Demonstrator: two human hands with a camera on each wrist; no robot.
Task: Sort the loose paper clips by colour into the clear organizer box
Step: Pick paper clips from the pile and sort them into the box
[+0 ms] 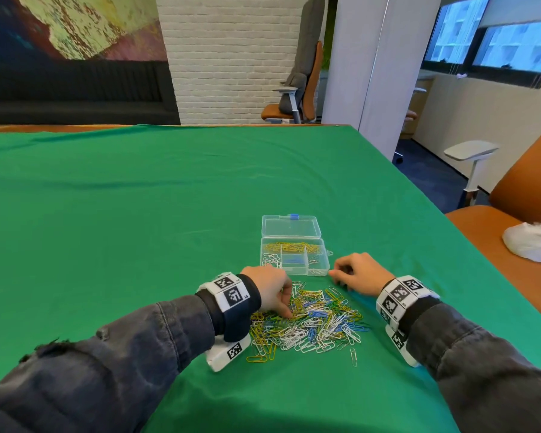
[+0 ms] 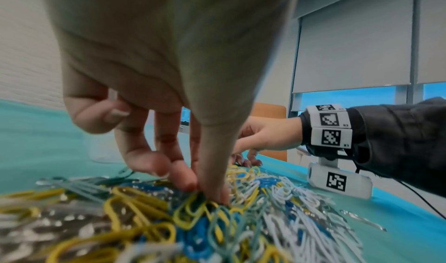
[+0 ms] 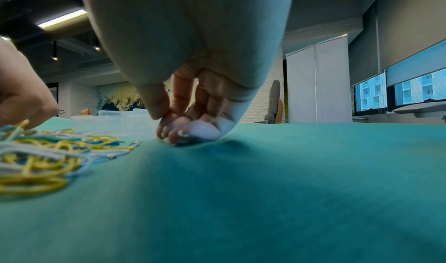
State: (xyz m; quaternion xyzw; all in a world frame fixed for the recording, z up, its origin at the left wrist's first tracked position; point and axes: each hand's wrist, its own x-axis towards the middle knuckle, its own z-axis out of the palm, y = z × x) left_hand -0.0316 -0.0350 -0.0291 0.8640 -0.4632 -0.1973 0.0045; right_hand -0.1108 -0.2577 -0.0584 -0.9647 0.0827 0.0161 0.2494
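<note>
Spreading wide under everything is the green cloth (image 1: pixel 169 198), soft enough to dent under a fingertip, so anything flat on it is awkward to lift. Next down, the clear box (image 1: pixel 295 256) sits open just beyond the heap, its lid folded back; light plastic, likely to skate if bumped, with yellow, white and blue clips already in separate compartments. Then the pile of paper clips (image 1: pixel 310 323), right in front of the person: yellow, white, blue and green, light, springy wire that probably hooks together, so one may drag neighbours along. Left hand (image 1: pixel 270 292) is down in the pile, thumb and fingers pinching at a yellow clip (image 2: pixel 190 212); best taken by its rounded end. Right hand (image 1: pixel 358 273) is curled beside the box, fingertips (image 3: pixel 178 135) pressed to the cloth; whether they pinch a clip I cannot tell.
</note>
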